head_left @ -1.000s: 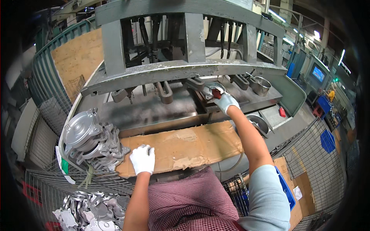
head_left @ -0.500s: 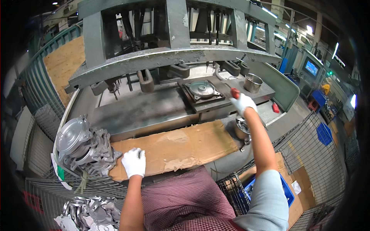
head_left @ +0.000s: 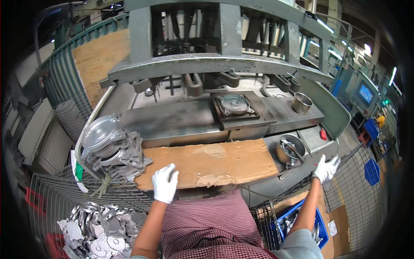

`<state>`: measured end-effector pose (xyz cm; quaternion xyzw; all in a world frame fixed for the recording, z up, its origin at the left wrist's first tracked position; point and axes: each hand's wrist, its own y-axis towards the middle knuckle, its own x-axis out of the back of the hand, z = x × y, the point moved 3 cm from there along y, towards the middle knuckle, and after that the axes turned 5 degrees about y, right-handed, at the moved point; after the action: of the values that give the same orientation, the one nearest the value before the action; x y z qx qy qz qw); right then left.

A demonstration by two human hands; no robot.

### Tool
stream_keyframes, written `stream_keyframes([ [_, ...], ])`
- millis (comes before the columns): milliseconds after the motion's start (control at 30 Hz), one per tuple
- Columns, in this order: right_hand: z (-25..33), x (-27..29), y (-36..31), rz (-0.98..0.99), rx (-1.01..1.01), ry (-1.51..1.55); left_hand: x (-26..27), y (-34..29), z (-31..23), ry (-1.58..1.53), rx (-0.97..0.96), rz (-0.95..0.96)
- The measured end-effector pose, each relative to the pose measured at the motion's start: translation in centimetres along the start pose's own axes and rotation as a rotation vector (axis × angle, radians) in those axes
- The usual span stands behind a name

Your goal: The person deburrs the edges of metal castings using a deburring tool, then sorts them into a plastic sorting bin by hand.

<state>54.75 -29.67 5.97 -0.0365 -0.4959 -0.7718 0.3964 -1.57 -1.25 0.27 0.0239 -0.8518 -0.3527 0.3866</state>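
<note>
My left hand [head_left: 165,183], in a white glove, hovers at the front edge of a worn cardboard sheet [head_left: 241,160]; its fingers are loosely bent and apart, with nothing in them. To the right, my gloved right hand [head_left: 326,169] is open, fingers spread, beside a metal pot [head_left: 282,154] that holds several tools or parts. A speck of red shows at that hand, too small to make out. On the machine bed, a round metal cover casting [head_left: 235,104] lies in a square fixture [head_left: 222,113]. Left of the cardboard, similar castings [head_left: 103,134] are stacked.
A grey machine frame [head_left: 185,65] spans above the bed, with clamps hanging. A steel cup [head_left: 302,103] and a red object [head_left: 323,134] are at the right. A heap of castings [head_left: 108,228] sits low left; a blue bin [head_left: 320,220] of parts stands low right, near wire mesh [head_left: 353,185].
My right hand has drawn back from beside the fixture, down and to the right, and opened; the red-handled tool it held is no longer in its grip. My left hand has lifted slightly.
</note>
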Motion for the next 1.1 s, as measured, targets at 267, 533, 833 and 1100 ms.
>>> stream_keyframes([
  [267, 35.3, 0.8, -16.5, 0.744, 0.911, 0.760, 10.6, -0.6, -3.9, -0.012, -0.239, -0.082],
  [533, 44.4, 2.6, -25.1, 1.041, 1.222, 0.434, 22.8, 6.1, -2.5, 0.303, -0.168, -0.295],
  [833, 30.8, 13.0, -28.8, 0.818, 1.504, 0.839, 22.3, 10.9, -1.9, 0.591, -0.353, -0.109],
  [1100, 23.6, 13.8, -27.9, 0.949, 1.311, 0.693, 8.3, 12.1, -6.3, 0.377, -0.546, 0.086],
])
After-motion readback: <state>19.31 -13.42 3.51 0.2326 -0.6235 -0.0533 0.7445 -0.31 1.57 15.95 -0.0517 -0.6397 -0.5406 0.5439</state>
